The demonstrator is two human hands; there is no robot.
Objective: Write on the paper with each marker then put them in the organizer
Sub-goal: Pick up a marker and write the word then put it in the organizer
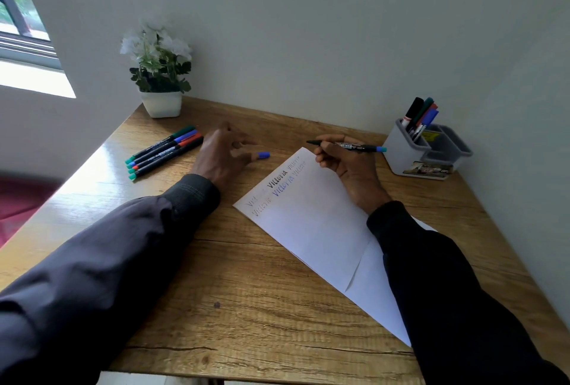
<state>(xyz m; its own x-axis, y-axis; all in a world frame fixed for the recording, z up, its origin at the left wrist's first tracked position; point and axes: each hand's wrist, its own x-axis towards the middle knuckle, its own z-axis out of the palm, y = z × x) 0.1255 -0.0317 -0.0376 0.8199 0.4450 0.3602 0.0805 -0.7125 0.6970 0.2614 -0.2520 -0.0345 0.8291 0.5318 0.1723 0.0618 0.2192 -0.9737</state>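
Observation:
My right hand [345, 165] grips an uncapped black marker [354, 146] with a blue end, its tip pointing left just above the top corner of the white paper [317, 224]. The paper carries several written words near its upper edge. The marker's blue cap [263, 155] lies on the desk just beyond the fingertips of my left hand [222, 153], which hovers with its fingers spread and loosely bent, holding nothing. Several capped markers [163, 151] lie side by side at the left. The grey organizer [428, 153] stands at the right with several markers [421, 116] upright in it.
A white pot of white flowers [160, 76] stands at the back left corner of the wooden desk [246, 292]. A wall runs close behind the desk and along its right side. A window is at the far left.

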